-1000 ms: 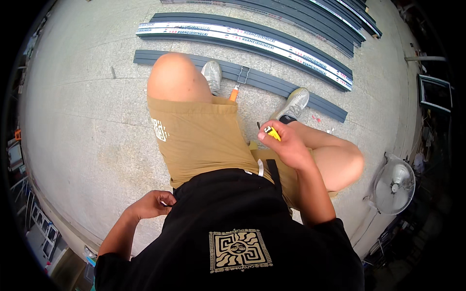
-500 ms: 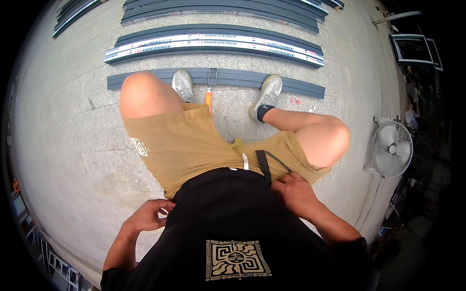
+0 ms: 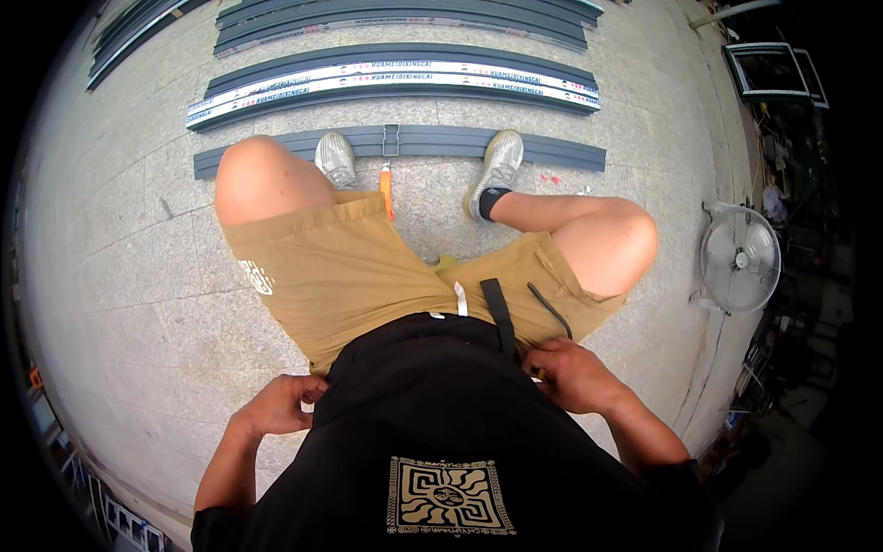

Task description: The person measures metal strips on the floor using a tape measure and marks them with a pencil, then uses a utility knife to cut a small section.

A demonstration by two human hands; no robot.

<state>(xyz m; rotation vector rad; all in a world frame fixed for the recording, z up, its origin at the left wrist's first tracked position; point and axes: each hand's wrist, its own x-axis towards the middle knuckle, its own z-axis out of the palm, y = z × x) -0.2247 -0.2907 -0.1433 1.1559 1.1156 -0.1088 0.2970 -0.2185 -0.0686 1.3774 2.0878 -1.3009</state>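
Observation:
My left hand [image 3: 280, 405] rests against the side of the black T-shirt [image 3: 432, 396], its fingers curled at the shirt's edge; whatever lies in them is hidden. On the other side, my right hand [image 3: 578, 375] is bent in at the waist of the tan shorts [image 3: 340, 267], fingers closed. A small yellowish spot shows by its fingertips, too small to name. A dark strap end [image 3: 550, 311] lies on the shorts just above this hand. Between my shoes, an orange-handled tool [image 3: 386, 191] lies on the floor, pointing at a small rectangular metal frame [image 3: 391, 140].
The metal frame sits on a long grey profile [image 3: 432, 143] under my shoes. Beyond it lie bundled profiles with white printed film [image 3: 405, 81] and another grey stack [image 3: 395, 28]. A round fan [image 3: 740, 259] stands at right, near a dark-framed panel [image 3: 765, 72].
My right hand has shifted slightly, turning in toward the waist and coming off the dark strap, which now lies loose. My left hand has hardly moved. The view has shifted a little.

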